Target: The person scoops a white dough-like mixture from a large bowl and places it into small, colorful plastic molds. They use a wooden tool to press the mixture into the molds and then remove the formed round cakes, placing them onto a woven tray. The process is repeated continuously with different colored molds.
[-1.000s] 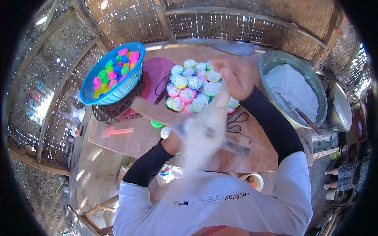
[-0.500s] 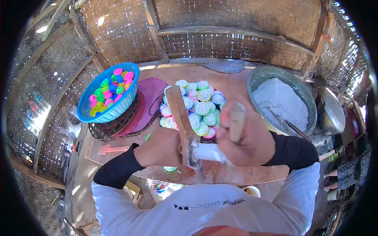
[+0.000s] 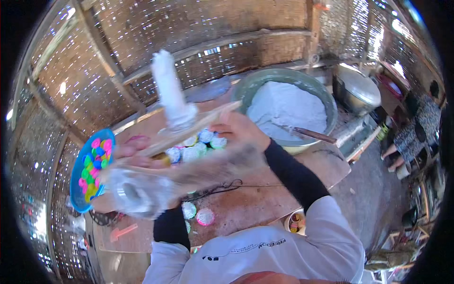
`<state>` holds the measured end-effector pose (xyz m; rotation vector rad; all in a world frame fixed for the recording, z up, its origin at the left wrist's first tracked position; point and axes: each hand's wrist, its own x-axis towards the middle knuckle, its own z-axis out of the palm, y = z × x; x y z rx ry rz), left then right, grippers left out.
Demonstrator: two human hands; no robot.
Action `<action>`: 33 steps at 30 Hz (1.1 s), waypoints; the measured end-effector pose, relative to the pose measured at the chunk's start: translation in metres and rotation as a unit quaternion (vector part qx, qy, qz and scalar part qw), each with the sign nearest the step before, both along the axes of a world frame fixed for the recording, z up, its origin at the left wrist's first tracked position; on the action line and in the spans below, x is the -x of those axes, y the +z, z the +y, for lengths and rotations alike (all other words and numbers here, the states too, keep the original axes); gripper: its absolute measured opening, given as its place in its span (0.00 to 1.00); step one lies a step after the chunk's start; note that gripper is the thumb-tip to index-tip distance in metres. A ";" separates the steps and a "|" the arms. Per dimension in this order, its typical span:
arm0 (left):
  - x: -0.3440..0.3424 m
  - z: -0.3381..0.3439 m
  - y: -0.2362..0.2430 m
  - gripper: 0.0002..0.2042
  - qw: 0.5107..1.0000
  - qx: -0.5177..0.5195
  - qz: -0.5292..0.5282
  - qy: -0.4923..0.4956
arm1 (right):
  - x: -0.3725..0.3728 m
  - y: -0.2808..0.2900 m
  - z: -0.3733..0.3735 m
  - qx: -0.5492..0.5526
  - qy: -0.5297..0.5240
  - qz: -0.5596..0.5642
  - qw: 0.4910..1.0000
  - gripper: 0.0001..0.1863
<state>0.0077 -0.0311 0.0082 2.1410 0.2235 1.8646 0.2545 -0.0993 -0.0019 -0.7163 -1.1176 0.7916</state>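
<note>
Both my hands hold a flour-coated wooden press up in front of me. My left hand (image 3: 126, 152) grips the left end of its wooden bar (image 3: 189, 131), next to a blurred, flour-dusted metal cylinder (image 3: 136, 193). My right hand (image 3: 240, 130) is closed on the bar's right end. A white, dough-covered plunger (image 3: 168, 90) stands up from the bar. Below the press, small coloured cups with white filling (image 3: 201, 141) sit grouped on the wooden table (image 3: 265, 199).
A blue basket of coloured cups (image 3: 91, 170) sits at the left. A big green basin of white dough (image 3: 288, 106) holds a dark-handled utensil (image 3: 309, 134). A lidded metal pot (image 3: 357, 90) stands far right, near another person (image 3: 416, 128). Two loose cups (image 3: 198, 214) lie close to me.
The press has swung up and to the left, and its white plunger now points upward. My left hand moved out toward the blue basket, and my view turned right.
</note>
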 end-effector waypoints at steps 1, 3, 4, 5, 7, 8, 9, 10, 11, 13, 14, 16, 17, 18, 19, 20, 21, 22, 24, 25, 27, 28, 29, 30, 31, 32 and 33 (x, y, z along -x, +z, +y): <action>0.004 0.010 0.005 0.17 0.997 -0.045 -0.037 0.049 | -0.016 -0.009 -0.008 0.022 -0.053 -0.208 0.976 0.19; 0.021 0.026 0.017 0.16 0.980 -0.114 -0.090 0.137 | -0.079 -0.016 -0.042 0.014 -0.332 -0.565 0.755 0.25; 0.025 0.033 0.019 0.15 0.978 -0.127 -0.091 0.141 | -0.106 -0.017 -0.060 0.146 -0.350 -0.618 0.689 0.22; 0.033 0.040 0.019 0.15 0.977 -0.133 -0.085 0.141 | -0.128 -0.019 -0.074 0.274 -0.356 -0.654 0.608 0.19; 0.041 0.048 0.012 0.19 0.984 -0.109 -0.056 0.126 | -0.154 -0.029 -0.089 0.425 -0.301 -0.700 0.489 0.14; 0.033 0.043 0.014 0.18 0.988 -0.090 -0.057 0.116 | -0.167 -0.035 -0.093 0.437 -0.290 -0.703 0.481 0.12; 0.025 0.038 0.017 0.16 0.990 -0.072 -0.057 0.105 | -0.180 -0.042 -0.095 0.449 -0.279 -0.705 0.472 0.11; 0.018 0.031 0.023 0.15 0.992 -0.056 -0.055 0.098 | -0.190 -0.047 -0.096 0.457 -0.268 -0.707 0.467 0.09; 0.014 0.025 0.027 0.15 0.993 -0.040 -0.055 0.097 | -0.193 -0.039 -0.100 0.381 -0.298 -0.731 0.482 0.08; 0.011 0.024 0.029 0.14 0.991 -0.051 -0.057 0.106 | -0.191 -0.013 -0.102 0.363 -0.314 -0.744 0.465 0.07; 0.010 0.026 0.029 0.13 0.989 -0.078 -0.058 0.112 | -0.192 -0.006 -0.102 0.356 -0.323 -0.749 0.456 0.07; 0.008 0.024 0.032 0.13 0.991 -0.041 -0.056 0.114 | -0.200 -0.006 -0.091 0.327 -0.332 -0.777 0.424 0.07; 0.008 0.016 0.039 0.12 0.992 0.023 -0.053 0.111 | -0.203 -0.007 -0.082 0.340 -0.318 -0.789 0.401 0.07; 0.013 0.015 0.038 0.13 0.991 0.070 -0.051 0.101 | -0.206 -0.009 -0.075 0.351 -0.304 -0.801 0.378 0.07; 0.022 0.013 0.035 0.14 0.987 0.116 -0.052 0.095 | -0.207 -0.014 -0.066 0.331 -0.290 -0.809 0.391 0.07; 0.034 0.020 0.030 0.17 0.985 0.144 -0.054 0.079 | -0.211 -0.021 -0.058 0.312 -0.277 -0.815 0.403 0.07; 0.040 0.024 0.025 0.18 0.989 0.116 -0.039 0.082 | -0.213 -0.030 -0.050 0.294 -0.263 -0.820 0.415 0.08; 0.044 0.024 0.024 0.19 0.992 0.089 -0.025 0.088 | -0.214 -0.040 -0.040 0.281 -0.261 -0.821 0.423 0.08; 0.028 0.025 0.026 0.18 0.994 0.007 0.009 0.109 | -0.215 -0.062 -0.027 0.269 -0.266 -0.819 0.432 0.08; 0.024 0.026 0.027 0.17 0.993 0.010 0.013 0.113 | -0.214 -0.069 -0.021 0.267 -0.258 -0.815 0.445 0.08; 0.019 0.025 0.024 0.16 0.986 0.109 -0.029 0.119 | -0.211 -0.076 -0.007 0.264 -0.248 -0.805 0.470 0.08; 0.013 0.027 0.020 0.16 0.982 0.123 -0.051 0.130 | -0.207 -0.080 0.001 0.262 -0.244 -0.801 0.480 0.08; -0.014 0.032 0.013 0.18 0.983 0.065 -0.076 0.154 | -0.203 -0.084 0.008 0.256 -0.239 -0.803 0.483 0.09; -0.027 0.042 0.006 0.18 0.983 0.021 -0.071 0.169 | -0.197 -0.089 0.015 0.252 -0.235 -0.804 0.485 0.09; -0.034 0.055 0.004 0.18 0.983 -0.033 -0.024 0.178 | -0.192 -0.091 0.017 0.248 -0.230 -0.802 0.492 0.09; -0.044 0.064 0.000 0.18 0.983 -0.069 0.000 0.172 | -0.183 -0.090 0.016 0.231 -0.225 -0.803 0.501 0.09; -0.057 0.068 -0.003 0.19 0.985 -0.081 0.014 0.150 | -0.173 -0.091 0.013 0.215 -0.221 -0.804 0.509 0.08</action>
